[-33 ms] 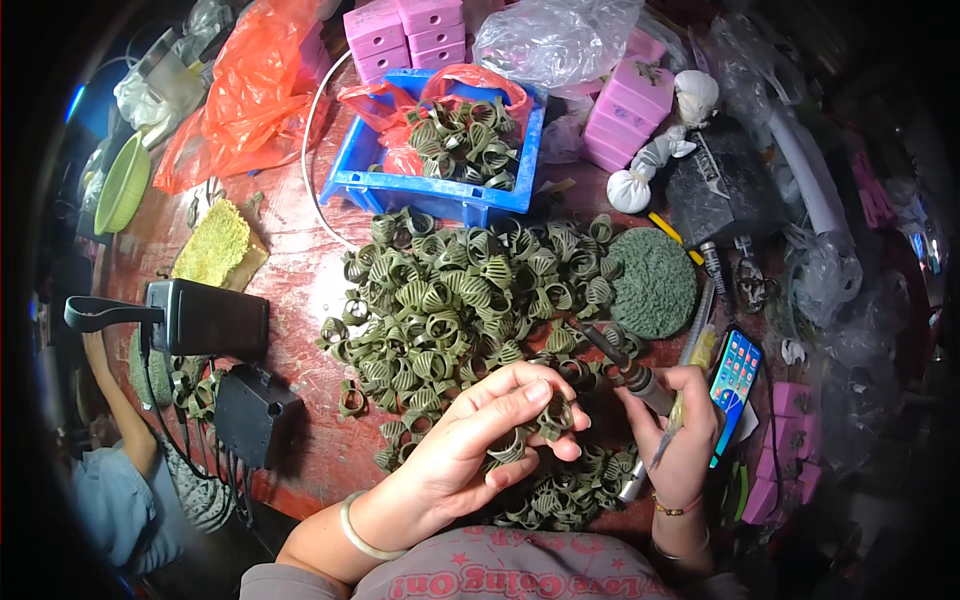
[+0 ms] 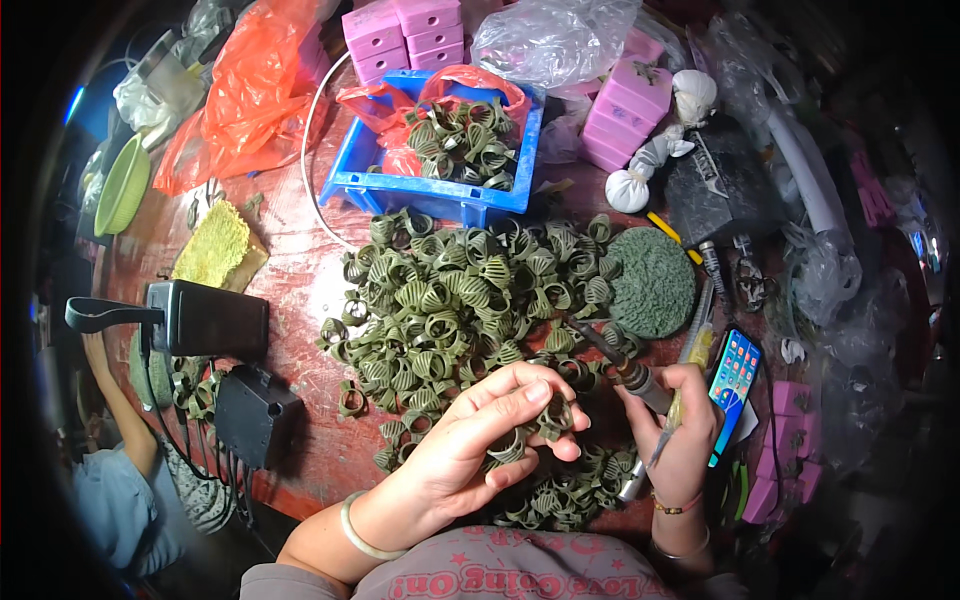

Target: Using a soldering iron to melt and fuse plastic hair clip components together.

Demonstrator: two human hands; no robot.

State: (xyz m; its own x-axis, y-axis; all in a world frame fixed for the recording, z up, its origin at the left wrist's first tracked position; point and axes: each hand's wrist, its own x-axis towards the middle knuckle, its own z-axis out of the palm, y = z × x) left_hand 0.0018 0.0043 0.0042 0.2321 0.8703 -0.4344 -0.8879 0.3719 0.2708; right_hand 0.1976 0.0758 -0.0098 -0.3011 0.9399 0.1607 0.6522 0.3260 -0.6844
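Observation:
My left hand (image 2: 480,440) is closed, pinching a green striped ring (image 2: 553,416) between thumb and fingers. A second green ring (image 2: 506,448) sits lower in the same hand, partly hidden by the fingers. In my right hand (image 2: 680,430) is a soldering-iron-like pen (image 2: 640,382), its dark tip aimed up and left over the rings. A thin yellowish pointed tool (image 2: 676,415) also passes through this hand, point downward. Ahead of both hands spreads a large heap of green rings (image 2: 450,300). Another pile of rings (image 2: 565,490) lies below my hands, near my body.
Behind the heap stands a blue bin (image 2: 430,194) holding more rings. A round green pad (image 2: 653,283) lies right of the heap, and a lit phone (image 2: 735,390) beyond my right hand. Black boxes (image 2: 258,415) with cables stand left. Another person's arm (image 2: 125,400) shows at far left.

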